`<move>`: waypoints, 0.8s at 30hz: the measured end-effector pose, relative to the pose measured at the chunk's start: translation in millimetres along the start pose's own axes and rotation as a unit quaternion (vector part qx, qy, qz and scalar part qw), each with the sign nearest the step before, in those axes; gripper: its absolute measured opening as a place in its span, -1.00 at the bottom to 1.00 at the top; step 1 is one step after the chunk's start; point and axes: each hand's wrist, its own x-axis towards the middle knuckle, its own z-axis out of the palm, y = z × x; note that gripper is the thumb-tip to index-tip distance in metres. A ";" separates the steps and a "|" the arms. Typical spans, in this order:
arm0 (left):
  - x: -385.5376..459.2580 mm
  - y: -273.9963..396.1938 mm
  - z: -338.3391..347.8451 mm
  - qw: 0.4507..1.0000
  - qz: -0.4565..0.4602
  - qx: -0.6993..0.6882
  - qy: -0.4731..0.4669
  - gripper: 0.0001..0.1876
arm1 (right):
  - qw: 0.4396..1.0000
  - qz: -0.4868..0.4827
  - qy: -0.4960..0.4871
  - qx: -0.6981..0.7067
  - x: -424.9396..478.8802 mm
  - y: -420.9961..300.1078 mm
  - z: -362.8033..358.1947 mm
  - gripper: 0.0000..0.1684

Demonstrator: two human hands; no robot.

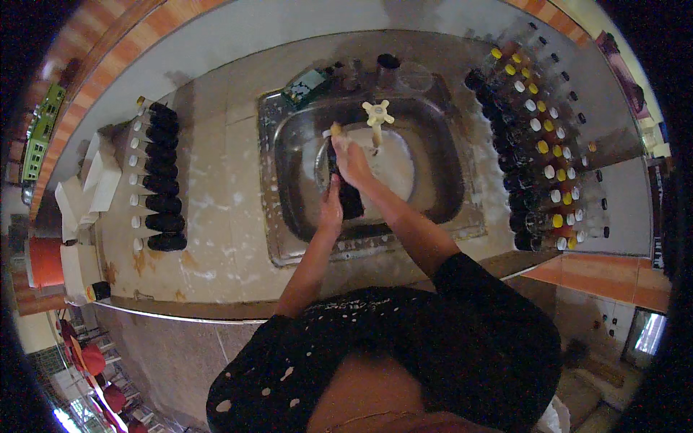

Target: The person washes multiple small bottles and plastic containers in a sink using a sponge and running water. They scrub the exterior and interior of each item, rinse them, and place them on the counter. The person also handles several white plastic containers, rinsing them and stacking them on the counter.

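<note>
Over the metal sink (287, 189), my left hand (332, 205) holds a dark bottle (352, 204) from its near left side. My right hand (349, 159) is around the upper part of the same bottle, near its white-rimmed top. Something small and yellowish (336, 130) shows at my right fingertips; its kind is unclear. Beneath the hands sits a round basin (403, 168) holding cloudy liquid. A cream cross-handled tap (378, 112) stands just right of my right hand.
Dark bottles with pale caps (162, 203) line the counter at left. Many bottles with yellow, white and dark caps (541, 162) crowd the right. A green-and-white packet (306, 86) and a dark cup (387, 64) stand behind the sink. Open white cartons (103, 176) are far left.
</note>
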 end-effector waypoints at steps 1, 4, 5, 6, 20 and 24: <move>3.8 -0.1 0.6 0.998 0.007 -0.061 -0.006 -0.21 | 0.994 0.033 -0.073 -0.074 -20.0 0.5 -1.4 -0.51; -2.8 22.4 3.8 0.943 0.046 -0.314 -0.104 -0.35 | 0.988 -0.067 -0.051 -0.126 -87.1 -47.6 -23.7 -0.29; 4.1 16.0 -2.0 0.959 0.070 -0.262 -0.078 -0.36 | 0.974 -0.121 -0.008 -0.194 -106.6 -52.5 -22.8 -0.24; 21.4 4.3 -11.0 0.973 0.092 -0.207 -0.049 -0.38 | 0.950 -0.174 0.036 -0.256 -117.4 -56.0 -20.9 -0.20; -82.3 73.0 -1.4 0.828 -0.209 -0.298 -0.426 -0.23 | 0.851 0.104 -0.130 0.498 -9.0 -78.6 -79.2 -0.71; -61.2 12.7 -32.5 0.975 0.168 0.003 -0.144 -0.50 | 0.911 0.016 -0.099 0.401 -52.4 -103.9 -92.9 -0.64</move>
